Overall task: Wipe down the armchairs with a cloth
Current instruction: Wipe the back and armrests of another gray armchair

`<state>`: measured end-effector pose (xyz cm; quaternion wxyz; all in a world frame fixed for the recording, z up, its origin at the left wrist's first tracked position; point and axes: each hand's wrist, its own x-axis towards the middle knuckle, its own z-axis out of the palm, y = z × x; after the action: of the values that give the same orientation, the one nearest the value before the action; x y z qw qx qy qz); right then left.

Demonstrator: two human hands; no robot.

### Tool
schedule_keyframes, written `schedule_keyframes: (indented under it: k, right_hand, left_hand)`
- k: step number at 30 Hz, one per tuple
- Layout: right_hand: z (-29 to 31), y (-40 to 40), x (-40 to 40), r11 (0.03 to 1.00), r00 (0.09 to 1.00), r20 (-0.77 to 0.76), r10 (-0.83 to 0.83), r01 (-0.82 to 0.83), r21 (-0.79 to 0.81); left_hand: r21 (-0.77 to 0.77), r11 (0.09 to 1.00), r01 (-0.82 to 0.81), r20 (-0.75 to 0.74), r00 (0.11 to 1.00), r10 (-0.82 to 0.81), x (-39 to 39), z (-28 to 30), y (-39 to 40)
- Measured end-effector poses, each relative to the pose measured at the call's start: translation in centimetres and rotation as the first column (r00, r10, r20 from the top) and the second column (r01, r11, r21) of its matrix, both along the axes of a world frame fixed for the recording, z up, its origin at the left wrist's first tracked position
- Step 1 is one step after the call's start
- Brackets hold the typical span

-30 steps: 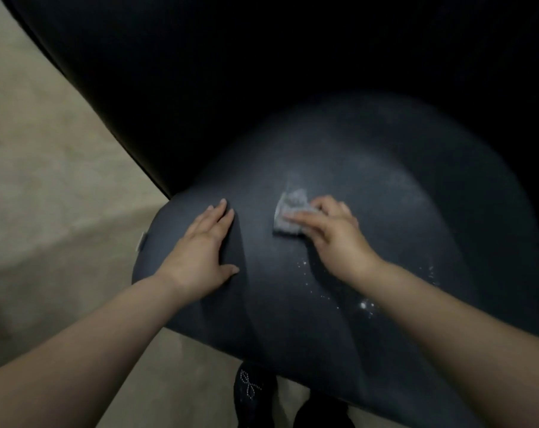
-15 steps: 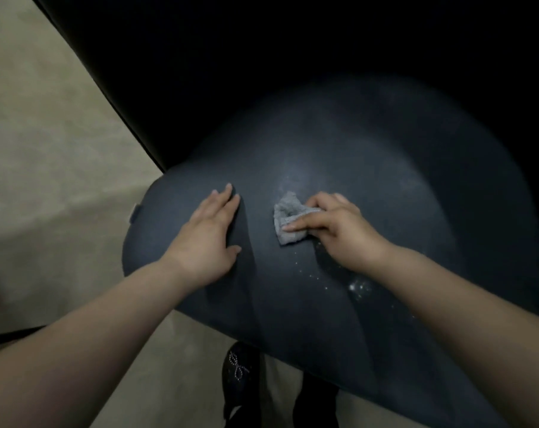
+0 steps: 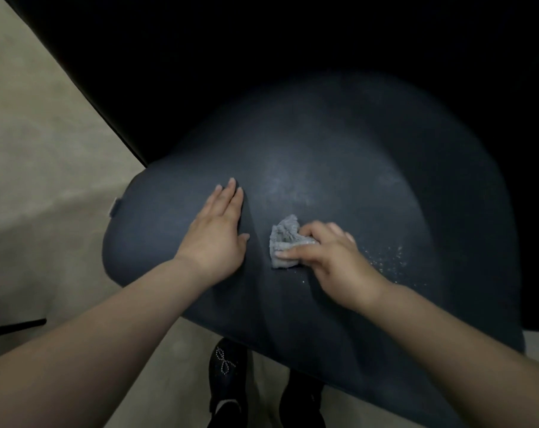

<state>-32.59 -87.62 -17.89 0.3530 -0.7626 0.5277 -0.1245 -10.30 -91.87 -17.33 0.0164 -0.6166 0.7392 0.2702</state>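
From the head camera, a dark blue armchair [image 3: 339, 186] fills most of the view, its rounded cushion dimly lit against a black background. The left hand [image 3: 217, 239] lies flat on the cushion, fingers straight and close together, holding nothing. Just beside it, the right hand [image 3: 330, 261] pinches a small crumpled grey cloth [image 3: 285, 242] between thumb and curled fingers, pressing it on the cushion near its middle. Pale specks [image 3: 385, 257] dot the fabric to the right of that hand. Below the cushion's front edge, two dark shoes [image 3: 228, 384] stand on a beige floor [image 3: 39, 186].
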Motion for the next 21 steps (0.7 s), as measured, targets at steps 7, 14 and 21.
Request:
schedule_keyframes:
  k: [7, 14, 21]
  right_hand:
    - [-0.7, -4.2, 3.7, 0.994, 0.996, -0.085, 0.004, -0.014, -0.112]
    - [-0.1, -1.3, -3.2, 0.994, 0.998, -0.064, 0.001, -0.008, -0.107]
    - [-1.0, -3.2, -3.3, 0.907, 0.914, -0.076, -0.399, 0.382, -0.176]
  left_hand:
    - [0.021, 1.0, -0.012, -0.007, 1.0, 0.012, -0.1, 0.1, -0.1]
    - [0.02, 1.0, 0.02, 0.001, 1.0, -0.02, -1.2, 0.4, 0.4]
    - [0.02, 0.998, 0.059, -0.038, 0.998, -0.058, -4.1, 0.1, -0.1]
